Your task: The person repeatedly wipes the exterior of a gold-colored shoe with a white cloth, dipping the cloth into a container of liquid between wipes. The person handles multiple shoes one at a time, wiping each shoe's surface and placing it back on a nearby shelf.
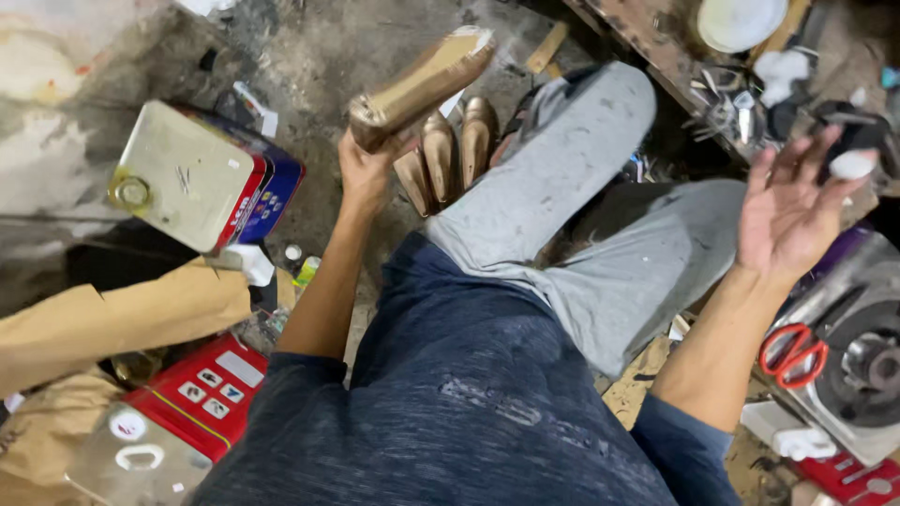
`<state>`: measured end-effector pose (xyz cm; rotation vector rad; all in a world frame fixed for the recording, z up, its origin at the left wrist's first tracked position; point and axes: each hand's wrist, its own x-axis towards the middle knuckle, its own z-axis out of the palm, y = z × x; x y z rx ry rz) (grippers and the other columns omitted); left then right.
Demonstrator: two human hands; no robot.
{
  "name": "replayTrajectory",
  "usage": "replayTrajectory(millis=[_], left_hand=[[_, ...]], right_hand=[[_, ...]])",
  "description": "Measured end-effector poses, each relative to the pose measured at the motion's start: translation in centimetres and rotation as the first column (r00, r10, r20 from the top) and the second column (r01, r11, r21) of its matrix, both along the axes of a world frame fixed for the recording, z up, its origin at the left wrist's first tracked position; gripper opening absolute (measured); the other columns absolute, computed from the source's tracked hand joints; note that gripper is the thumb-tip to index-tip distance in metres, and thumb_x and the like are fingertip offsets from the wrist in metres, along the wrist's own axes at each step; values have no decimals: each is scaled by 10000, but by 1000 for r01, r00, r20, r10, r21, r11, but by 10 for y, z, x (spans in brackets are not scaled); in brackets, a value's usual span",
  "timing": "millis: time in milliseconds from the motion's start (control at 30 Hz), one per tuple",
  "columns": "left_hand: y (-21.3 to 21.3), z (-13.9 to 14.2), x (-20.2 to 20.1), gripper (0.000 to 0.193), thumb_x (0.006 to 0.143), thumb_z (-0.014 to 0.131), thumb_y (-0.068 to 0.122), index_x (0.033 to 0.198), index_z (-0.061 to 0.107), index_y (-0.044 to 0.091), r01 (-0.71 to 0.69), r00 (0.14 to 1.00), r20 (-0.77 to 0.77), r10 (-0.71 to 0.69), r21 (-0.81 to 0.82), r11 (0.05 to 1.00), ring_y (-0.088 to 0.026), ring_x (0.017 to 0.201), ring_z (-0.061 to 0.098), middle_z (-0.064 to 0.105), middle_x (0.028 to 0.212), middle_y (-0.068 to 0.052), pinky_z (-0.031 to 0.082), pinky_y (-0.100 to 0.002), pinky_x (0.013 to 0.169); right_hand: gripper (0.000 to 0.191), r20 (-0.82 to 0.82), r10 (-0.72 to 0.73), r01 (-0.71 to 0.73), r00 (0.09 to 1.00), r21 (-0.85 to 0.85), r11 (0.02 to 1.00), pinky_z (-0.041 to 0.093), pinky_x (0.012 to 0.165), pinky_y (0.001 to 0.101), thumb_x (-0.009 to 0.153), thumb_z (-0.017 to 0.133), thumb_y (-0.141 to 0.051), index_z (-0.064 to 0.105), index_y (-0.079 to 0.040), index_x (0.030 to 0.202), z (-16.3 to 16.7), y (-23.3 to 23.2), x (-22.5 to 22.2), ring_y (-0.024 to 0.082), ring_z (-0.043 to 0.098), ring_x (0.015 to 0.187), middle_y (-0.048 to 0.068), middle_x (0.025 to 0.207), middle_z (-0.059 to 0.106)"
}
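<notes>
My left hand (364,167) grips the heel end of a tan shoe sole (422,84) and holds it up over the floor, its toe pointing up and right. Just beyond it, several similar brown soles (450,150) stand in a row on the floor by my bent knee (600,112). My right hand (792,211) is raised to the right, palm up, fingers spread. A small white lump (853,165) sits at its fingertips; whether the fingers pinch it is unclear.
A large square metal can (183,173) lies on the floor at left, with a red can (192,398) nearer me and tan cloth (103,319) between. Red-handled scissors (792,354) rest on a metal machine (867,361) at right. A cluttered bench (741,84) runs across the upper right.
</notes>
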<state>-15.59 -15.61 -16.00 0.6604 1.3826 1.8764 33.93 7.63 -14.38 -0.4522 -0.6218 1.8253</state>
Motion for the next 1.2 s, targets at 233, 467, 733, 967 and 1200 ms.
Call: replayTrajectory(millis=[233, 467, 733, 967, 1200], left_hand=[[-24, -85, -13, 760, 730, 711, -154, 1443, 494, -4, -304, 727, -687, -6, -330, 894, -311, 1251, 621, 608, 1379, -208, 530, -403, 1049], [-46, -121, -35, 580, 973, 492, -2, 1551, 452, 10, -387, 320, -688, -651, -722, 573, -454, 1466, 365, 423, 1558, -265, 370, -479, 1192], [-49, -129, -4, 611, 938, 502, 259, 1497, 443, 20, -492, -292, -248, -924, -789, 368, -403, 1470, 306, 346, 1570, -241, 310, -660, 1120], [-56, -154, 28, 265, 923, 586, 208, 1083, 706, 34, -11, 4, -643, -766, -766, 643, -351, 1135, 577, 655, 1141, -199, 449, -524, 1025], [7, -116, 33, 236, 837, 604, 43, 1033, 734, 36, -64, 394, -655, -645, -719, 692, -382, 1008, 656, 721, 1006, -200, 502, -492, 936]], right_hand=[[234, 72, 69, -73, 995, 60, 996, 457, 1134, 371, 1133, 683, -373, 644, -306, 1354, -26, -20, -17, 137, 566, 1251, -45, 1377, 603], [240, 79, 18, -21, 997, 30, 999, 461, 1092, 374, 1094, 708, -378, 660, -313, 1321, -38, -33, 4, 137, 563, 1192, -47, 1277, 595], [178, 114, -24, 21, 993, 30, 999, 463, 1057, 347, 1108, 722, -363, 673, -281, 1258, -39, -58, 31, 125, 559, 1157, -50, 1230, 586], [152, 110, -53, 43, 992, 89, 995, 456, 1024, 383, 1068, 754, -281, 677, -224, 1186, -27, -70, 19, 132, 555, 1070, -24, 1172, 616], [221, 54, -136, 131, 989, 91, 987, 461, 916, 354, 1037, 741, -229, 672, -149, 1231, -16, -69, -2, 167, 578, 993, 44, 1112, 668]])
